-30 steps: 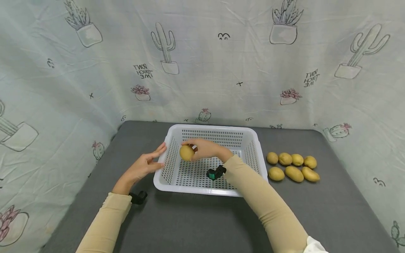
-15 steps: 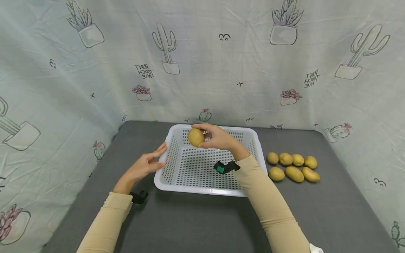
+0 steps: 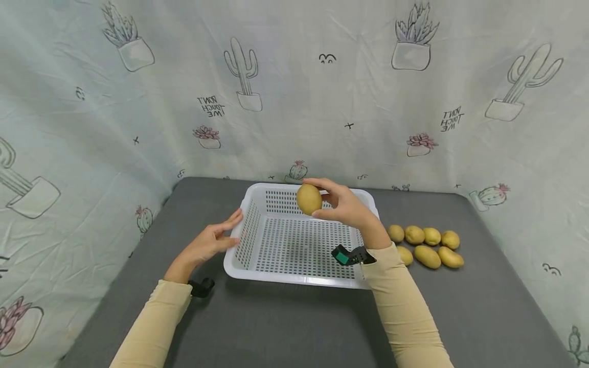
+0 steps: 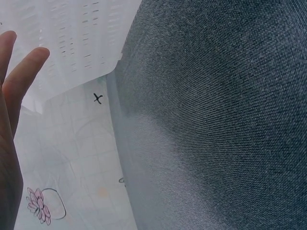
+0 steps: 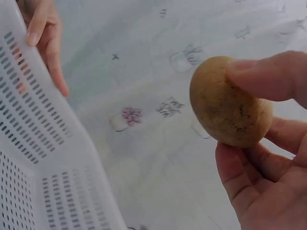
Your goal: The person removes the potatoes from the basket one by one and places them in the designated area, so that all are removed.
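My right hand (image 3: 342, 204) pinches a yellow-brown potato (image 3: 309, 199) between thumb and fingers, above the back part of a white perforated plastic basket (image 3: 303, 280). In the right wrist view the potato (image 5: 230, 103) shows dark specks on its skin, with the thumb on one side and fingertips on the other. My left hand (image 3: 213, 239) rests with fingers spread against the basket's left rim. The left wrist view shows two of its fingers (image 4: 29, 72) extended at the basket's outer wall (image 4: 76, 43). No potato shows on the basket's floor.
Right of the basket, several potatoes (image 3: 427, 256) lie in two rows on the dark grey table (image 3: 285, 327); my right forearm partly overlaps the nearest ones. A pale curtain (image 3: 294, 92) printed with cacti hangs behind the table and along both sides.
My right hand has lifted the potato from low in the basket's left side, raising it and carrying it rightward. The left hand has stayed at the rim.
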{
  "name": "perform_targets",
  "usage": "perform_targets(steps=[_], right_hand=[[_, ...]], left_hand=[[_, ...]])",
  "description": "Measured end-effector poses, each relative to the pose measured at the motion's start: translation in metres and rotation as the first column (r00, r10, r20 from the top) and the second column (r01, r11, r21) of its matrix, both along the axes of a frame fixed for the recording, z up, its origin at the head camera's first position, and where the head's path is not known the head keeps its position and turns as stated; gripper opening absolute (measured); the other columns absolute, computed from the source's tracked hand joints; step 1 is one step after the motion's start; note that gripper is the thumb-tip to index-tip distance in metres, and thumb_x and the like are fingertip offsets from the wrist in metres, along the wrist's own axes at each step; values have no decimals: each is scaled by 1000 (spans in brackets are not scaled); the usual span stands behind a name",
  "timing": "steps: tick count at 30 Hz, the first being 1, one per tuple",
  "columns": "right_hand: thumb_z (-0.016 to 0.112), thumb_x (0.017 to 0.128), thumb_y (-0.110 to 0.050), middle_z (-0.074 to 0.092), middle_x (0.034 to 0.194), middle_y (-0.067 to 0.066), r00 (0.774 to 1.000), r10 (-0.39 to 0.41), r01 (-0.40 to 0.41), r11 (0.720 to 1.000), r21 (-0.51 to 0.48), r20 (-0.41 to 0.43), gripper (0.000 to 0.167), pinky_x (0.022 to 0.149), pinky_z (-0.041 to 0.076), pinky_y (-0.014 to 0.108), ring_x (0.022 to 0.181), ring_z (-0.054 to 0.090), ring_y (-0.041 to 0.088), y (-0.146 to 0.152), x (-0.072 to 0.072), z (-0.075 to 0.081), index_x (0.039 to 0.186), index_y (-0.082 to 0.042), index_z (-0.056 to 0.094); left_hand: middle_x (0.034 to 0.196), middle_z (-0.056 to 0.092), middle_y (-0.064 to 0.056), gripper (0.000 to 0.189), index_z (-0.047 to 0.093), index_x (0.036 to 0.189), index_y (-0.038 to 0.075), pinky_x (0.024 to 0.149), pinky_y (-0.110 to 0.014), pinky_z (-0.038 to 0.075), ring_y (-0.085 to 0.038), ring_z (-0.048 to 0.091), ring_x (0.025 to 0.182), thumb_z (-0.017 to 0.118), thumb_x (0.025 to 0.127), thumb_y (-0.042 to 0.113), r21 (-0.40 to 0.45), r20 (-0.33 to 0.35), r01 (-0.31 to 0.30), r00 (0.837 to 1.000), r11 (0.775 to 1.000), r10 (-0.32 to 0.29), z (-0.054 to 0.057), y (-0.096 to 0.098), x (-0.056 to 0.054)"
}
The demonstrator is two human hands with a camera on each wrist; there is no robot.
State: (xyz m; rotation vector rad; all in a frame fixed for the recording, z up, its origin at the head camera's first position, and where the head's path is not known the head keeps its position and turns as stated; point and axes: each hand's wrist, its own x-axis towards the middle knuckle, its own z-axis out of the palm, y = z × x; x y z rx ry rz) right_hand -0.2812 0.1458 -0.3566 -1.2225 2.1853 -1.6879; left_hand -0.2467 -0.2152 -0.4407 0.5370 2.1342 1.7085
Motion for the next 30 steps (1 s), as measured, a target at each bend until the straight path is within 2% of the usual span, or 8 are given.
perform_targets(steps=[2, 7, 10, 14, 18, 23, 28, 30], right_hand=[[72, 85, -12, 39, 141, 21, 1000, -8, 8, 1000, -28, 2, 70, 93, 47, 31, 113, 54, 17, 10, 6, -1, 143, 4, 36], [68, 82, 5, 37, 141, 23, 997, -80, 79, 992, -95, -10, 69, 94, 45, 23, 116, 53, 12, 38, 20, -1, 142, 7, 35], [65, 79, 15, 40, 140, 17, 992, -120, 114, 983, -145, -32, 69, 95, 43, 21, 119, 50, 11, 55, 27, -1, 141, 10, 35], [60, 79, 21, 45, 136, 7, 988, -155, 147, 961, -235, -17, 68, 92, 45, 20, 119, 50, 11, 78, 39, -2, 141, 12, 33], [59, 80, 22, 46, 137, 8, 978, -204, 187, 939, -290, -31, 67, 91, 46, 19, 115, 53, 12, 102, 55, -6, 141, 14, 31], [56, 78, 26, 48, 138, 9, 950, -312, 284, 900, -330, -32, 66, 90, 45, 18, 112, 55, 11, 136, 76, -17, 139, 18, 31], [50, 78, 30, 53, 133, 8, 916, -400, 378, 846, -375, 22, 67, 86, 46, 15, 111, 57, 10, 173, 96, -38, 140, 17, 30], [49, 79, 30, 54, 131, 4, 895, -443, 431, 825, -365, 56, 67, 84, 47, 14, 110, 58, 7, 186, 103, -46, 141, 15, 30]], left_hand=[[160, 3, 5, 72, 20, 150, 9, 83, -24, 50, -26, 55, 120, 62, 91, 8, -9, 1, 4, 1000, 1000, -4, -1, 0, 1], [160, 2, 3, 72, 20, 150, 8, 84, -24, 51, -32, 52, 121, 61, 91, 8, 14, 0, 13, 1000, 1000, -13, -1, -2, 1], [160, 0, 4, 72, 19, 150, 8, 85, -24, 50, -35, 46, 126, 61, 92, 8, 24, -5, 22, 1000, 999, -22, -1, -3, 0], [160, -1, 7, 72, 18, 151, 11, 87, -24, 49, -34, 38, 133, 60, 93, 10, 20, 4, 31, 1000, 999, -31, -3, -4, -1], [160, 0, 7, 72, 18, 151, 12, 87, -24, 49, -33, 45, 129, 60, 93, 11, 13, 8, 26, 1000, 1000, -26, -4, -4, 1], [160, 1, 9, 72, 18, 151, 12, 85, -25, 50, -31, 51, 123, 60, 93, 12, 4, 11, 12, 1000, 1000, -12, -4, -3, 1], [160, 1, 7, 73, 18, 151, 11, 85, -24, 50, -23, 53, 122, 61, 92, 12, 0, 8, 15, 1000, 1000, -15, -4, -4, 0], [160, 0, 6, 73, 18, 151, 10, 85, -24, 50, -21, 53, 122, 61, 92, 12, 2, 0, 23, 1000, 1000, -23, -2, -4, -2]])
